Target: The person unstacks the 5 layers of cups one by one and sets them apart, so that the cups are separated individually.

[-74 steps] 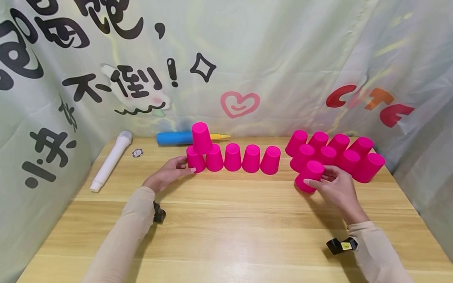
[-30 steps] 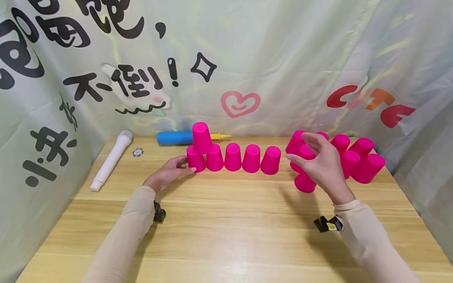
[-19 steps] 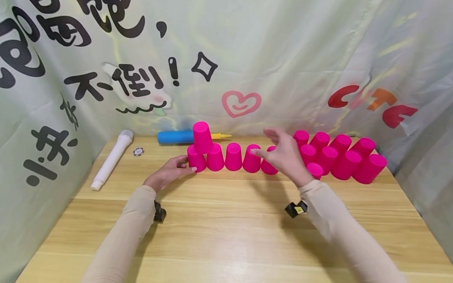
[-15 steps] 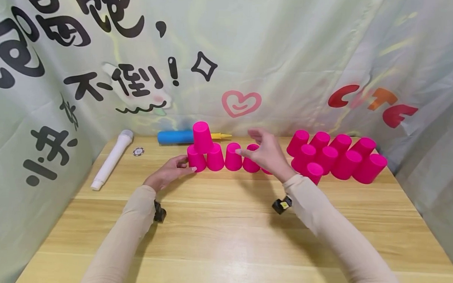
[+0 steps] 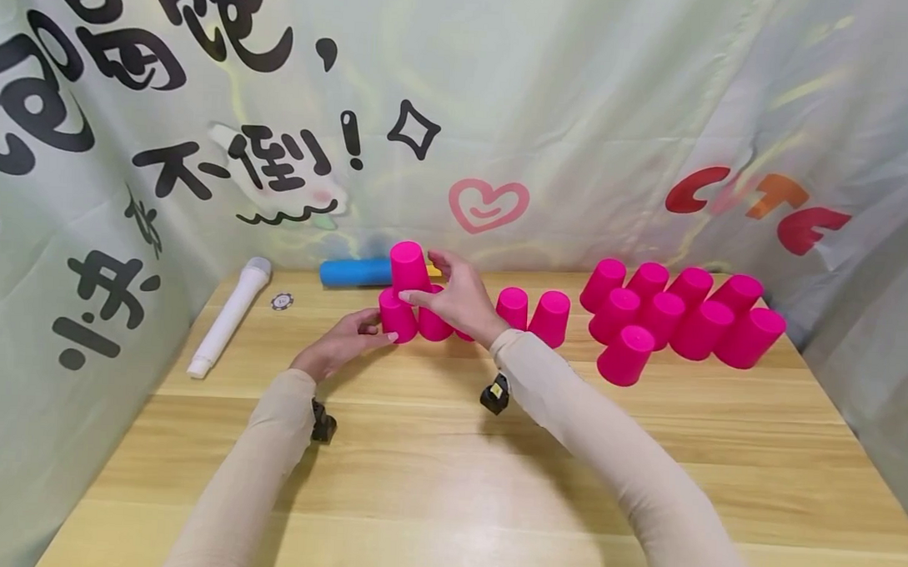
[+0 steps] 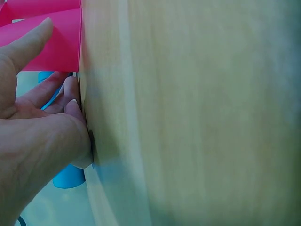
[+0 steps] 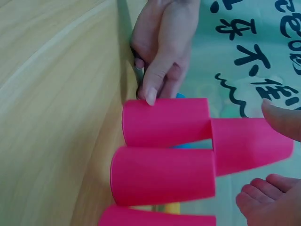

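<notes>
Upside-down pink plastic cups stand in a row on the wooden table. One upper cup (image 5: 409, 267) bridges the two leftmost ones. My left hand (image 5: 341, 343) holds the leftmost bottom cup (image 5: 397, 318) near its base, thumb in front and fingers behind, as the left wrist view also shows. Around the right side of the upper cup reaches my right hand (image 5: 464, 300), thumb in front and fingers spread behind. In the right wrist view its curved fingers (image 7: 263, 193) are apart from that cup (image 7: 249, 143). The right hand partly hides the middle row cups.
More upside-down pink cups (image 5: 700, 330) stand grouped at the right, one (image 5: 626, 356) in front. A blue pump (image 5: 355, 272) lies behind the row. At the left are a white microphone (image 5: 230, 319) and a small round chip (image 5: 282, 301). A printed curtain (image 5: 580, 113) hangs behind.
My right hand let go of the front cup in the right group, then moved left across the row to the upper cup. My left hand has stayed at the leftmost cup.
</notes>
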The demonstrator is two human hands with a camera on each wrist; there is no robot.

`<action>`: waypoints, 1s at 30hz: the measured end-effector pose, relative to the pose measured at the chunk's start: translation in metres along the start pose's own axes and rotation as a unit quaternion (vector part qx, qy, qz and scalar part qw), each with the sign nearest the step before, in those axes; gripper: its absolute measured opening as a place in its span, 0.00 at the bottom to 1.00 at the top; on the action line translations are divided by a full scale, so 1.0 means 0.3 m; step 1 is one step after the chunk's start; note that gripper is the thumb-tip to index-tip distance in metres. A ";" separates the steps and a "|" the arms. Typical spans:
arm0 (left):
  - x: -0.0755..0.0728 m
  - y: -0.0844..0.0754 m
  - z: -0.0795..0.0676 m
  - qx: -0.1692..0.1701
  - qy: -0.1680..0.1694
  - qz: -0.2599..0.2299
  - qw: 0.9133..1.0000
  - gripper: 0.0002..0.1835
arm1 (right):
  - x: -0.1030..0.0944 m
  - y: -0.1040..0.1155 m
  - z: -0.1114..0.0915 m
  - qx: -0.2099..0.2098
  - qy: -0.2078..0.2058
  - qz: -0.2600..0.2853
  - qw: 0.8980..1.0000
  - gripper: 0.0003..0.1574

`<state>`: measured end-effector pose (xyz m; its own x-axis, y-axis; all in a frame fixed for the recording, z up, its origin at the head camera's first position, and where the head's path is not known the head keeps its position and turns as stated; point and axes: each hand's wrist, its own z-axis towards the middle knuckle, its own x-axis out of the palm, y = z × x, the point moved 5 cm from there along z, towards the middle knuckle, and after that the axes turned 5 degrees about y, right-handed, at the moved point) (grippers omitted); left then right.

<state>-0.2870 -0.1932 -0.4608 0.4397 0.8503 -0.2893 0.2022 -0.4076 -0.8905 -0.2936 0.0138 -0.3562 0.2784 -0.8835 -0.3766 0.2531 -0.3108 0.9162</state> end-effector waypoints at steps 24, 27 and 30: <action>0.002 0.006 0.006 0.003 0.005 0.004 1.000 0.39 | -0.002 0.040 -0.008 -0.015 -0.021 0.046 0.999 0.40; -0.001 0.010 0.002 -0.003 0.004 0.006 1.000 0.39 | -0.027 0.069 -0.040 -0.023 -0.016 0.059 0.998 0.40; -0.003 0.009 0.004 -0.005 0.002 0.008 1.000 0.39 | -0.060 0.104 -0.079 -0.039 -0.015 0.073 0.996 0.40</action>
<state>-0.2879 -0.1947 -0.4632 0.4463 0.8421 -0.3028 0.2033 -0.4249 -0.8821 -0.2689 0.0283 -0.3241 0.2907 -0.9276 -0.2345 0.2841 -0.1503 0.9469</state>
